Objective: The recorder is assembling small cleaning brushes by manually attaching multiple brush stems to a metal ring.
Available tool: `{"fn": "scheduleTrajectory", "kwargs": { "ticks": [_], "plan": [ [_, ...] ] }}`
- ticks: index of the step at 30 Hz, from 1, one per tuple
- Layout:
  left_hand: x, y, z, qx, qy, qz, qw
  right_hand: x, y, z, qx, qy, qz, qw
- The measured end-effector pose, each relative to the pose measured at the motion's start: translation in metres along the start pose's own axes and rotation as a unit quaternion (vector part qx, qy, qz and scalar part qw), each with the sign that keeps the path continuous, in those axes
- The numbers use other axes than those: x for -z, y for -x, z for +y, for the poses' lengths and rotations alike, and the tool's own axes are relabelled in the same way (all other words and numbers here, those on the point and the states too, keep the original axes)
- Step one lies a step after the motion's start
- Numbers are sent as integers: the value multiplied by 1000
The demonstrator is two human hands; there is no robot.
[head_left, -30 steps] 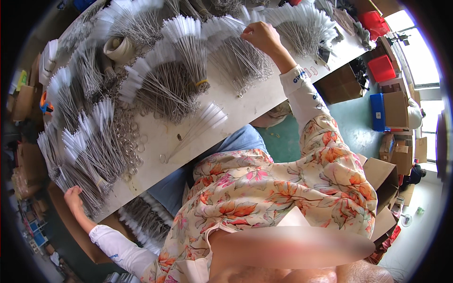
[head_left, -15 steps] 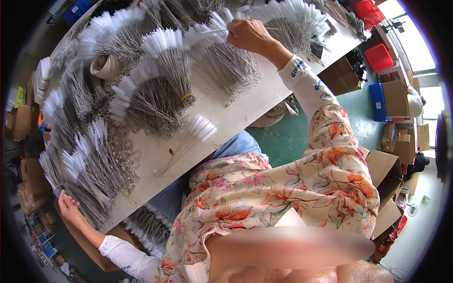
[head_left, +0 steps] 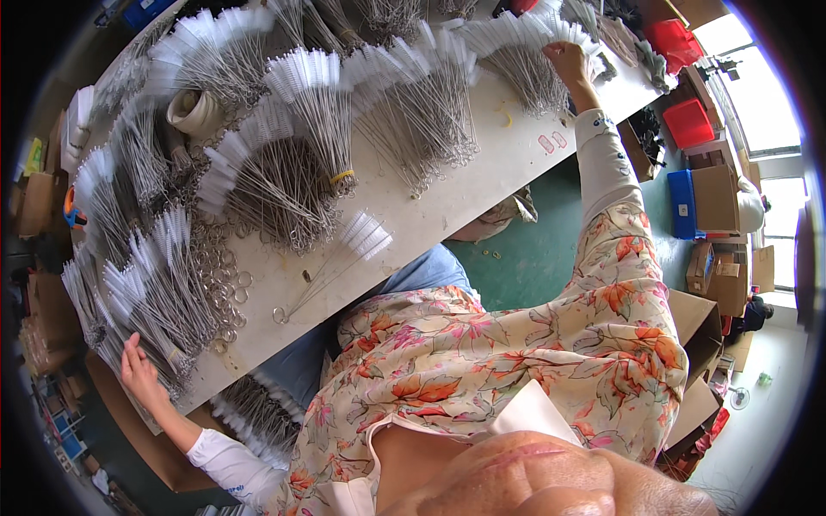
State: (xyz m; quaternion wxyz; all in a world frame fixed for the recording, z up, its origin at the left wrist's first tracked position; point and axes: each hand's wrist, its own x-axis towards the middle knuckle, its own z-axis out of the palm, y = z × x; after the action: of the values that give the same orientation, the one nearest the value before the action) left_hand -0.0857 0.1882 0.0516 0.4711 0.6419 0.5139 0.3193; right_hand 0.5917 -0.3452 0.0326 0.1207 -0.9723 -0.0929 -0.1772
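Observation:
My right hand point(head_left: 568, 60) reaches to the far right of the table. Its fingers are curled closed at the white bristle ends of a pile of wire-handled tube brushes point(head_left: 525, 73); what they grip, if anything, is hidden. At the near left edge my left hand point(head_left: 143, 377) stays beside another pile of brushes point(head_left: 163, 331), its fingers apart and nothing in them. A few loose brushes point(head_left: 331, 262) lie fanned near the front edge, with ring ends toward me. Behind them stands a bundle point(head_left: 318, 129) tied by a yellow band point(head_left: 342, 177).
More brush piles cover the back and left of the table point(head_left: 379, 279). A cream-coloured roll point(head_left: 194, 113) sits among them. Yellow band pieces point(head_left: 504, 113) and small red-marked slips point(head_left: 551, 144) lie at the right. Under the front edge are more brushes point(head_left: 258, 413). Cardboard boxes point(head_left: 718, 202) stand at the right.
My right hand has moved right, from the middle pile to the far right pile. My left hand has shifted slightly to the right, still empty.

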Motion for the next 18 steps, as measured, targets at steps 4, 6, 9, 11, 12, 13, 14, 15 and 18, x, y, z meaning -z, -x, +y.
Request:
{"fn": "scheduleTrajectory", "kwargs": {
  "ticks": [4,6,9,11,12,13,14,15,18],
  "plan": [
    [-24,10,2,-10,81,-42,996,0,-7,5,47,-11,-16,999],
    [-34,21,10,3,177,-34,984,7,-10,-10,74,91,-78,990],
    [-40,28,9,-17,172,-71,982,22,-12,-17,90,104,-62,989],
    [-47,41,15,-22,153,-88,984,43,-3,-43,72,98,30,992],
    [-56,48,23,-22,158,-88,983,56,-7,-36,102,55,128,985],
    [-64,58,32,-29,159,-123,979,65,-9,-45,116,-18,196,974],
    [-75,67,40,-37,159,-159,974,76,-12,-53,127,-90,262,952],
    [-83,78,46,-49,163,-177,970,93,-3,-79,164,-204,254,931],
    [-130,118,83,-84,116,-223,964,120,48,-158,158,-467,54,868]
  ]
}}
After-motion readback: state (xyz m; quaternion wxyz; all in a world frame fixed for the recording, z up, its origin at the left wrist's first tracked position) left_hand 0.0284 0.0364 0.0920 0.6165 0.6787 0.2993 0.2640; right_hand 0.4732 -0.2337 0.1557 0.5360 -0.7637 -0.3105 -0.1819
